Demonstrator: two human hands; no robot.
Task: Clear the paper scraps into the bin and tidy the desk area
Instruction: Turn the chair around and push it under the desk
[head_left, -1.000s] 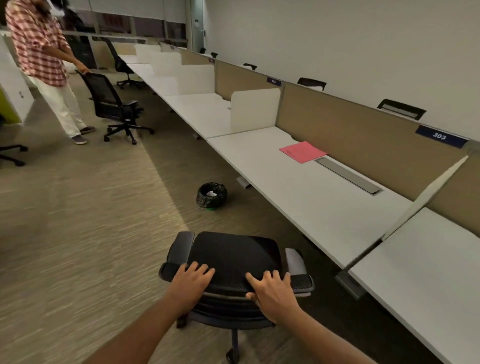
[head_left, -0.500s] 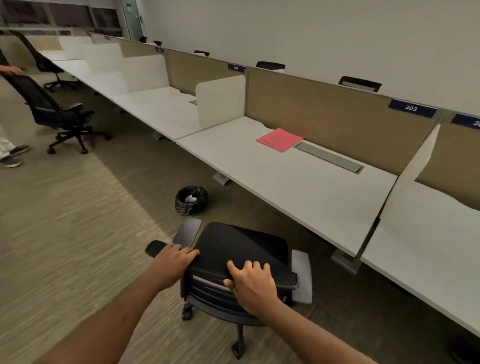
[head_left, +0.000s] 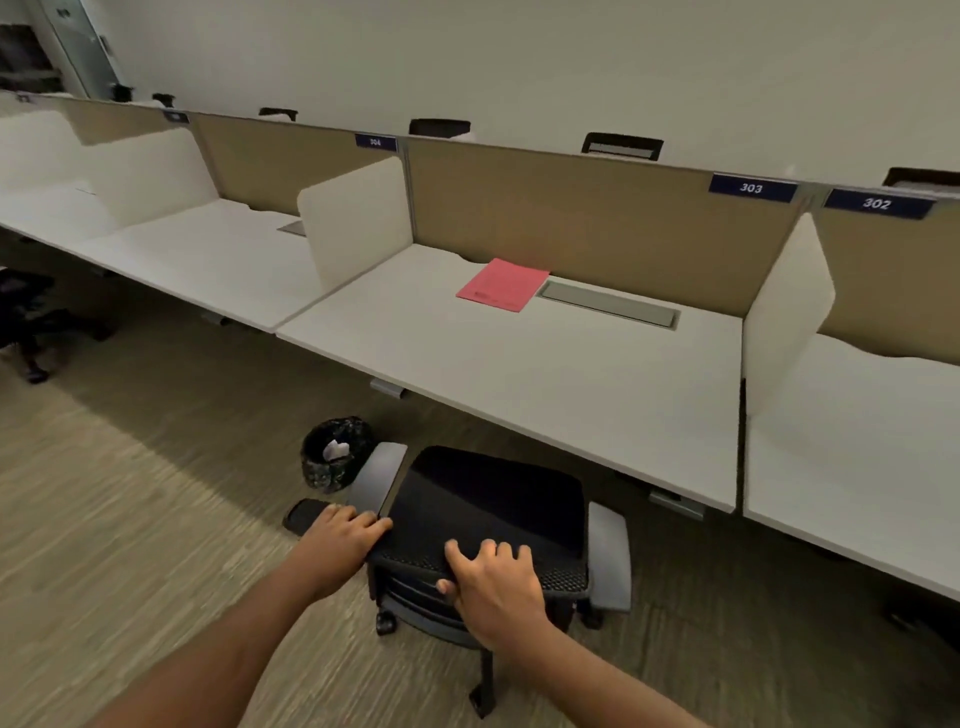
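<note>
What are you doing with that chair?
A person has both hands on the back of a black chair, left hand at its left edge, right hand gripping the top. The chair faces a white desk marked 303. A pink paper lies flat near the back of the desk. On the floor left of the chair sits a small black bin with white paper scraps inside.

chair base (head_left: 483, 670) partly hidden by forearm, bin (head_left: 336, 453) contents unclear
</note>
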